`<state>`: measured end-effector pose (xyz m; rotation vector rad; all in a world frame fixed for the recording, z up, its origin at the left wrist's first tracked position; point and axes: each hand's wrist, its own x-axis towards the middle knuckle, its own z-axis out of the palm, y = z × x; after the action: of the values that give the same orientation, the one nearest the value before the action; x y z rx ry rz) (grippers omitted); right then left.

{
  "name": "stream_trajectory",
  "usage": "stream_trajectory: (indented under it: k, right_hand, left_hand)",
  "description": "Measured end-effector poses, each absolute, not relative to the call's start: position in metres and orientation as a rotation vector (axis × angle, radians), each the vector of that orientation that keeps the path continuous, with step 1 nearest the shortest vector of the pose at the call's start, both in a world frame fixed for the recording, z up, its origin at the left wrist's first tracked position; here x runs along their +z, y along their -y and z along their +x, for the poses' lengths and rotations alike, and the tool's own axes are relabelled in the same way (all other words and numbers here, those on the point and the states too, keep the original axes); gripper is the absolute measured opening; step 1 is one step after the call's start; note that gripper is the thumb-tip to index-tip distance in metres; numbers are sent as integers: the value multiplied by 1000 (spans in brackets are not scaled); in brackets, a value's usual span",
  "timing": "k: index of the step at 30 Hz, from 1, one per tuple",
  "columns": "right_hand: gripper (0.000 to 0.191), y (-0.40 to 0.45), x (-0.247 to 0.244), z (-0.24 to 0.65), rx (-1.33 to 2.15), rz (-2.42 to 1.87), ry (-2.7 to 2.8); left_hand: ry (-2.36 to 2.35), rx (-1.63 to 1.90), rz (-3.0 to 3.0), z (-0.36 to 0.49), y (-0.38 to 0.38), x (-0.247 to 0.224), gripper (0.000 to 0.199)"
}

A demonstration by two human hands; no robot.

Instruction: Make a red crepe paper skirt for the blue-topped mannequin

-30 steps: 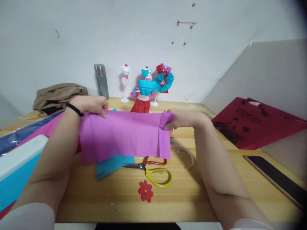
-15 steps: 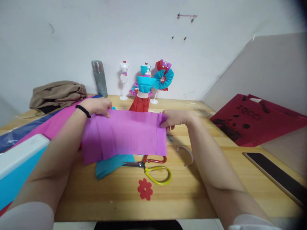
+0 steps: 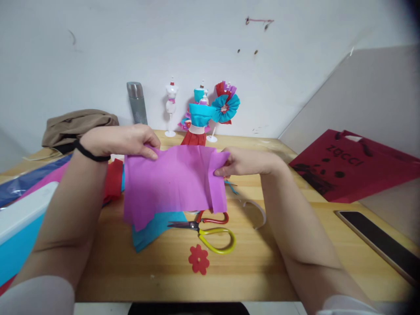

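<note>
A sheet of purple paper (image 3: 177, 179) with creases hangs between my two hands above the table. My left hand (image 3: 134, 142) pinches its top edge near the left corner. At the upper right corner, my right hand (image 3: 236, 162) grips the paper with thumb and fingers, and a narrow strip there is folded. Blue-green paper (image 3: 157, 227) lies partly hidden under the purple sheet. Just in front are scissors (image 3: 197, 226) with one red and one yellow handle, and a red flower cutout (image 3: 198, 259).
Small dress forms (image 3: 171, 103) and a figure in a blue top (image 3: 201, 114) stand at the back, beside a grey flask (image 3: 137, 105). A brown cloth (image 3: 78, 124) and red paper (image 3: 113, 181) are left; a phone (image 3: 377, 240) and red bag (image 3: 348, 166) are right.
My left hand has moved right and slightly up along the purple paper, bringing its left edge inward. The red paper on the left has come into view.
</note>
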<state>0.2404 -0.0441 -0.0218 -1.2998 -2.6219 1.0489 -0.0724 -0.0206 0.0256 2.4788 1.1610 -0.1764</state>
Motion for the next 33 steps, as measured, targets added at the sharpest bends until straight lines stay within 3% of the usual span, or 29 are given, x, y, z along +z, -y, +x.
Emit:
stream_trajectory:
  k: [8,12,18,26,33]
  right_hand:
    - [29,65,-13,223,1200,-810,2401]
    - [31,75,-23,203,1197,-671,2206]
    - [32,86,-35,186,1340,-544,2156]
    - [33,73,-35,195,1281,-620,2107]
    - [25,68,-32,199,1088,-731,2227]
  left_hand:
    - [-776,548,2469,-58,63,40,23]
    - [-859,593,2583,-41,71,34,34]
    - [-516,712,2614,-46,68,29,24]
    - [-1217,617,2569,-81,51,39,27]
    - [-2058,105,2554,-116,-6,24,15]
